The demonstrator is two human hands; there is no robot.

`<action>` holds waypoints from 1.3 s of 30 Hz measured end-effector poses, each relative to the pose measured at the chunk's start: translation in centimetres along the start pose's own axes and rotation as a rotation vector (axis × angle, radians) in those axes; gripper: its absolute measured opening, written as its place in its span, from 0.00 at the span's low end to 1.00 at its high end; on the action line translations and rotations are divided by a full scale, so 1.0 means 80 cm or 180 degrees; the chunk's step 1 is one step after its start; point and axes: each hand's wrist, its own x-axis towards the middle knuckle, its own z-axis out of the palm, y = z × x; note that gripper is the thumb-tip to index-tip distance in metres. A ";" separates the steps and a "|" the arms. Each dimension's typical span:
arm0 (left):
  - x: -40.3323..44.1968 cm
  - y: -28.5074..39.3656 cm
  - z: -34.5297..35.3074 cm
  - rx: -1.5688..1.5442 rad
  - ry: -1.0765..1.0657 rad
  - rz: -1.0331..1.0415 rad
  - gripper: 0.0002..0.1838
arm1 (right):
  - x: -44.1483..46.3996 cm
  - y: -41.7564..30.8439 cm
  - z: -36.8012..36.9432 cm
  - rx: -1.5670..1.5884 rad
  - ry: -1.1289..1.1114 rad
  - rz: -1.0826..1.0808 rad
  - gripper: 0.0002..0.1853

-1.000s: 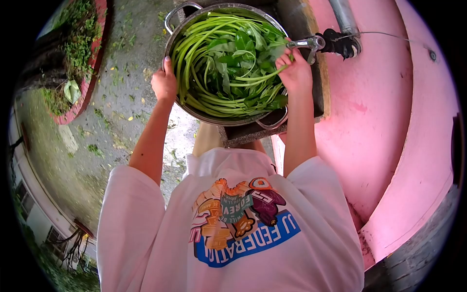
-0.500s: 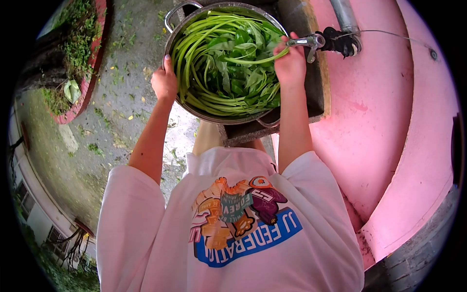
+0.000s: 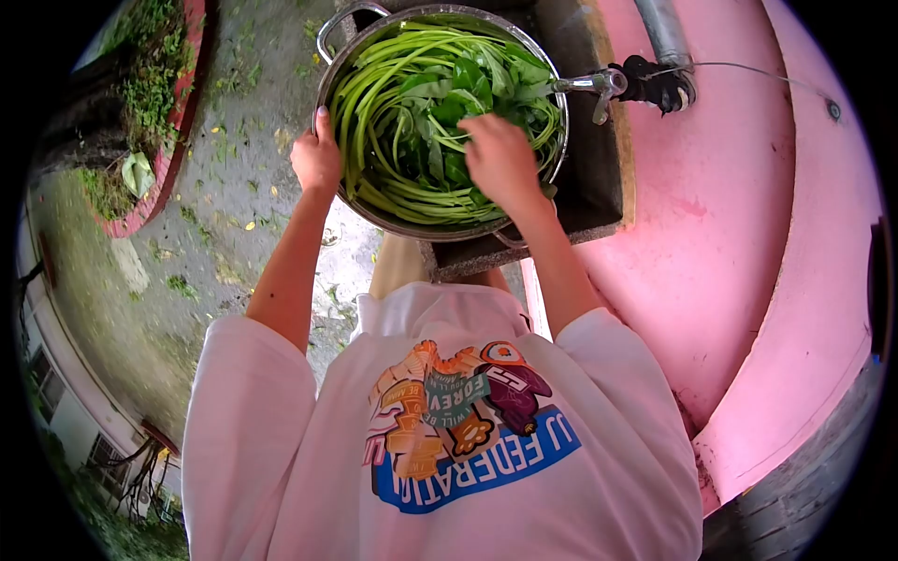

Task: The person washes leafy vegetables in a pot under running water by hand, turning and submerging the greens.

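Note:
A round metal pot (image 3: pixel 383 222) is filled with long-stemmed leafy greens (image 3: pixel 374 103). The stems curl around its inner wall, with broad leaves in the middle. At the pot's left side my left hand (image 3: pixel 316 161) grips the rim, thumb on top and fingers outside. Over the right half of the greens is my right hand (image 3: pixel 505 166), its fingers curled and slightly blurred. Those fingers seem closed on a stem among the leaves; the fingertips are partly hidden.
A metal tap (image 3: pixel 589 82) reaches from the right to just over the pot's rim. Beneath the pot is a dark stone sink (image 3: pixel 603 178). A pink wall (image 3: pixel 692 187) stands at the right, and wet ground (image 3: pixel 224 224) with scattered leaves spreads at the left.
My right hand has moved left, from beside the tap at the pot's right rim to over the greens. The stem it held out there is back inside the pot. My left hand stays put.

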 end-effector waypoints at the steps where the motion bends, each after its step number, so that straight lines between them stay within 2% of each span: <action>1: 0.001 -0.001 0.000 0.0054 -0.0010 0.0010 0.39 | -0.005 0.013 0.026 -0.0514 -0.0189 -0.0323 0.11; 3: 0.001 -0.002 0.002 0.0108 -0.0024 0.0036 0.39 | 0.001 0.020 0.039 -0.1317 -0.0976 -0.0062 0.08; 7: -0.001 -0.001 0.000 0.0085 0.0081 0.0084 0.38 | 0.001 0.033 0.027 -0.0603 -0.0646 0.0036 0.07; 9: 0.001 -0.004 0.003 0.0037 0.0034 0.0028 0.38 | 0.006 0.045 0.011 0.1449 -0.0176 0.0898 0.07; 10: 0.004 -0.008 0.005 -0.0016 0.0020 0.0032 0.38 | 0.011 0.039 -0.003 0.2945 -0.0064 0.1989 0.09; 11: 0.006 -0.010 0.007 -0.0067 0.0010 0.0037 0.38 | 0.014 0.051 -0.011 0.3994 0.0145 0.2247 0.11; 13: 0.006 -0.011 0.006 -0.0046 -0.0011 0.0021 0.37 | 0.015 0.061 -0.035 0.5146 0.0119 0.2321 0.13; 15: 0.006 -0.010 0.005 -0.0026 -0.0016 0.0012 0.37 | 0.013 0.101 -0.017 0.5403 0.0067 0.2166 0.11; 17: 0.005 -0.008 0.004 -0.0004 0.0006 0.0079 0.37 | 0.016 0.124 -0.007 0.6139 -0.0336 0.1432 0.10; 19: 0.005 -0.008 0.005 -0.0020 -0.0001 0.0130 0.37 | 0.030 0.099 -0.009 0.6065 -0.0116 0.1582 0.10; 21: 0.006 -0.011 0.006 -0.0041 0.0003 0.0165 0.37 | 0.051 0.058 -0.023 0.5484 0.0963 0.2499 0.11; 23: 0.006 -0.012 0.007 -0.0068 0.0017 0.0163 0.37 | 0.050 0.054 -0.027 0.5329 0.1000 0.2435 0.12; 25: 0.004 -0.009 0.005 -0.0076 0.0017 0.0165 0.37 | 0.039 0.074 -0.018 0.5862 0.0672 0.2006 0.11; 28: 0.006 -0.009 0.004 -0.0041 -0.0035 0.0117 0.37 | 0.030 0.088 -0.008 0.5931 0.0619 0.1668 0.11; 32: 0.003 -0.005 0.001 0.0008 -0.0079 0.0030 0.37 | 0.043 0.072 -0.026 0.5675 0.0588 0.1999 0.15; 34: 0.003 -0.005 0.001 -0.0027 -0.0078 0.0052 0.37 | 0.057 0.047 -0.033 0.5065 0.0814 0.2436 0.19; 37: 0.005 -0.008 0.003 -0.0046 -0.0085 0.0060 0.38 | 0.047 0.078 -0.022 0.5623 0.0559 0.2200 0.15; 39: 0.006 -0.010 0.005 -0.0033 -0.0088 0.0047 0.38 | 0.044 0.081 -0.016 0.5557 0.0511 0.2134 0.14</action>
